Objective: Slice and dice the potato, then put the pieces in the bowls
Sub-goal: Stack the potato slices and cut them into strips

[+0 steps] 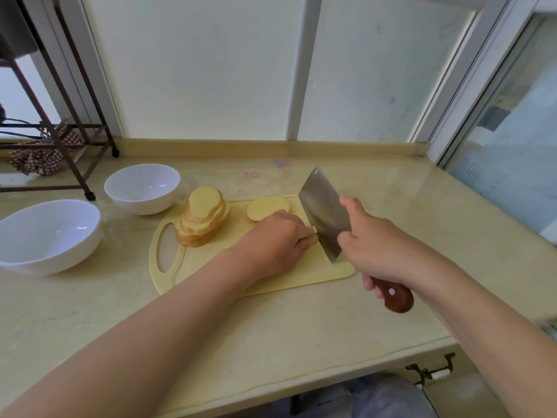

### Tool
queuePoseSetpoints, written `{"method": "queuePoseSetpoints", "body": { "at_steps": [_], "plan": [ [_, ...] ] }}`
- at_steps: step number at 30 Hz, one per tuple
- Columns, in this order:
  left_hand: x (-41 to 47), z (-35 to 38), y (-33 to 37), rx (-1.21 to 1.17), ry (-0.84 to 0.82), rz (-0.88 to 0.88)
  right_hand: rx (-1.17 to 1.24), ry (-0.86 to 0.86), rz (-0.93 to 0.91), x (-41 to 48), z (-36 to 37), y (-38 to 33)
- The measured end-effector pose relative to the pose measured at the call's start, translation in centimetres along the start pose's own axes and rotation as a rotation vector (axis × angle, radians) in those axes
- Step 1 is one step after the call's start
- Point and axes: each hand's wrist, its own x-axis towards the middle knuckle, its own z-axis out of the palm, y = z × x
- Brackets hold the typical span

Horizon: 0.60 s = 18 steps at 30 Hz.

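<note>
Left forearm (144, 333) and right forearm (482, 309) were bare from wrist to frame edge. Left hand (271, 239) and right hand (373, 251) were bare too. Under the counter's (301, 327) near edge: blurred grey-blue fabric (391, 396), garment type not discernible.

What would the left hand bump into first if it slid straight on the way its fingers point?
Probably the cleaver: the left hand points at its blade, with only a potato piece in between.
</note>
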Motion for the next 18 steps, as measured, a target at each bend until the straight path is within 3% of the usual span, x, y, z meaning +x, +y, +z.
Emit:
{"method": "queuePoseSetpoints", "body": {
  "at_steps": [4,8,18],
  "plan": [
    [-0.8,-0.4,-0.3,-0.045,0.007,0.003,0.034,0.013,-0.006,0.7,-0.2,-0.7],
    [-1.5,-1.0,-0.9,-0.101,0.123,-0.028,0.066,0.035,-0.025,-0.1,-0.4,-0.5],
    [-1.1,-0.5,-1.1,-0.055,0.072,-0.028,0.049,0.021,-0.047,-2.8,-0.6,-0.6]
  ]
}}
